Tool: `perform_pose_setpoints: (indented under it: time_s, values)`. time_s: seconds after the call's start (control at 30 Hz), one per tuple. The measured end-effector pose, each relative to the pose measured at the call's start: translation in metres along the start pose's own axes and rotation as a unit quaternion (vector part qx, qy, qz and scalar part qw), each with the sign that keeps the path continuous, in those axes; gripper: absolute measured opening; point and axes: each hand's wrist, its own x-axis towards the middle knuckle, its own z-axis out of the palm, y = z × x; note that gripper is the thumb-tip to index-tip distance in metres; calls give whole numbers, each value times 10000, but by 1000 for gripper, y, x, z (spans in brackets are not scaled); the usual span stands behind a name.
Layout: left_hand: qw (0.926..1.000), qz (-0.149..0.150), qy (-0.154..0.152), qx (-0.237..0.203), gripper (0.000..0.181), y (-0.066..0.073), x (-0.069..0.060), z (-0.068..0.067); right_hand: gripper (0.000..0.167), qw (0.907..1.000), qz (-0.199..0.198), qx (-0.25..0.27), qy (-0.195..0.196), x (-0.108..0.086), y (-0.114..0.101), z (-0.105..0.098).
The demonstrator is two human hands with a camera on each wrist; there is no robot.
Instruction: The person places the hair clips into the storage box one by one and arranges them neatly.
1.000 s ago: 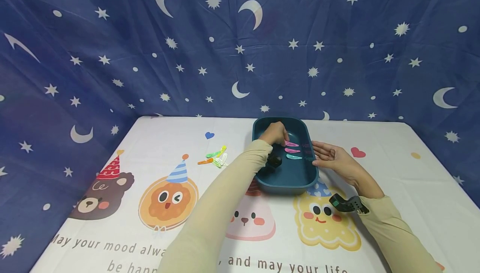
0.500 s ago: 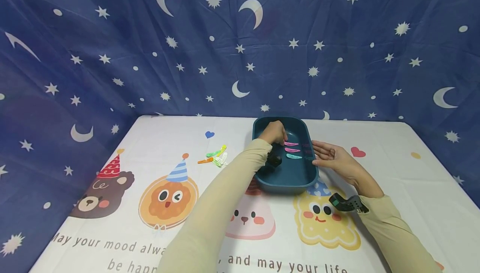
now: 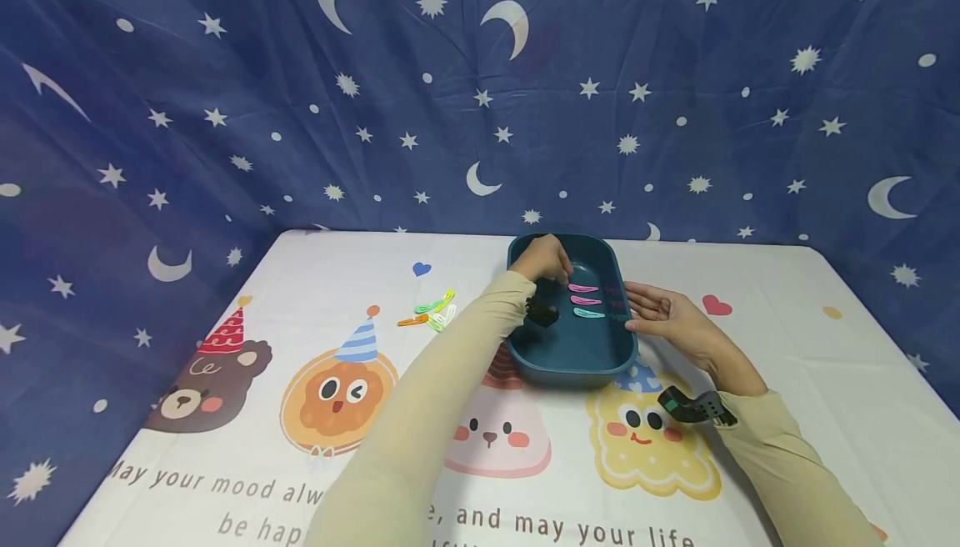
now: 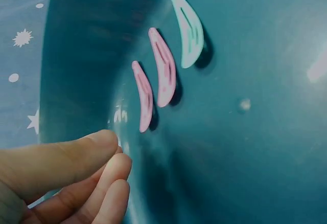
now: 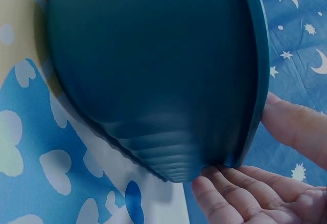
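The teal bin holds two pink clips and one mint clip, lying in a row. Over the far-left part of the bin is my left hand, just left of the farthest pink clip. The left wrist view shows that hand's thumb and fingertips loosely together, no clip visible between them, apart from the smaller pink clip. My right hand rests against the bin's right side; in the right wrist view its thumb touches the rim and its fairly straight fingers touch the outer wall.
Left of the bin, several clips in orange, green, yellow and white lie in a loose pile on the printed white tablecloth, partly beside my left sleeve. A blue curtain with moons and stars hangs behind the table.
My left hand has drawn slightly away to the left and back, off the farthest pink clip, which stays in the bin. The right hand and the bin have hardly moved.
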Motion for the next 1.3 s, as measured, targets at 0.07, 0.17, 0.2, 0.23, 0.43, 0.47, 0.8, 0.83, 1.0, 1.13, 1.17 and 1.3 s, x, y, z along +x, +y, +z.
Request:
perform_pose_setpoints:
  time_s: [0.07, 0.17, 0.2, 0.23, 0.43, 0.47, 0.8, 0.83, 1.0, 1.13, 1.17, 1.3]
  values:
    - [10000, 25, -39, -84, 19, -1, 0, -4, 74, 10000, 1, 6, -10, 0, -1, 0]
    - [9996, 37, -121, -239, 20, -2, -1, -9, 74, 10000, 1, 16, -28, 1, -2, 0]
    - [9994, 50, -160, -298, 21, -2, -1, -11, 74, 10000, -1, 19, -30, 1, -2, 0]
    - [9991, 61, -208, -364, 21, -2, -2, -13, 73, 10000, -3, 17, -36, 1, -2, 0]
    - [9966, 160, -404, -707, 27, -6, -6, -28, 74, 10000, -18, -5, -31, 1, -3, -1]
    - [9962, 184, -397, -752, 27, -7, -6, -30, 74, 10000, -31, 8, -40, 2, -2, -1]
    - [9859, 395, -577, -1522, 36, -21, -18, -54, 73, 10000, -65, -9, -40, 3, 3, -2]
    - [9848, 411, -611, -1571, 36, -22, -19, -56, 73, 10000, -68, -28, -33, 3, 3, -2]
    - [9801, 538, -849, -1713, 37, -27, -30, -63, 73, 9999, -92, -57, -30, 2, 4, -1]
    - [9792, 721, -913, -1660, 37, -28, -41, -69, 72, 9999, -109, -12, -30, 0, 2, 0]
    - [9797, 762, -899, -1622, 37, -29, -43, -70, 72, 9999, -109, 0, -30, 0, 1, 0]
    - [9789, 888, -856, -1631, 35, -30, -54, -77, 72, 9999, -146, 53, -52, -1, -1, 0]
